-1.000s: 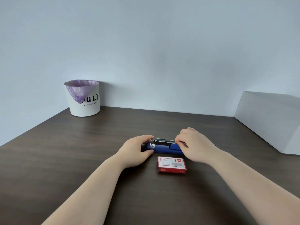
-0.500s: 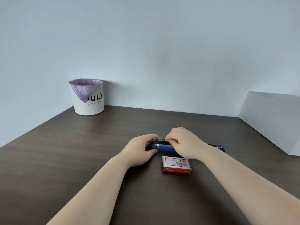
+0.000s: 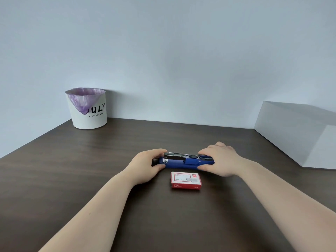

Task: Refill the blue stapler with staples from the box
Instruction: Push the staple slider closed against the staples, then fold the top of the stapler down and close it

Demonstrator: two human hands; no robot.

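I see the left hand [image 3: 147, 166] and right hand [image 3: 221, 159] each clasping an end of the blue stapler [image 3: 181, 161]; the staple box [image 3: 186, 180] lies just beside it on the surface [image 3: 91, 170].

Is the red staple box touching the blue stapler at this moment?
Apart. The head view shows a strip of dark table between the blue stapler and the red staple box, which lies nearer the person.

On your table [image 3: 91, 179]: stapler [image 3: 181, 161] at centre, lying crosswise; your left hand [image 3: 147, 167] at its 9 o'clock end, right hand [image 3: 221, 159] at 3. Staple box [image 3: 186, 180] just at 6. Bin [image 3: 87, 108] far at 10, block [image 3: 298, 131] at 2.
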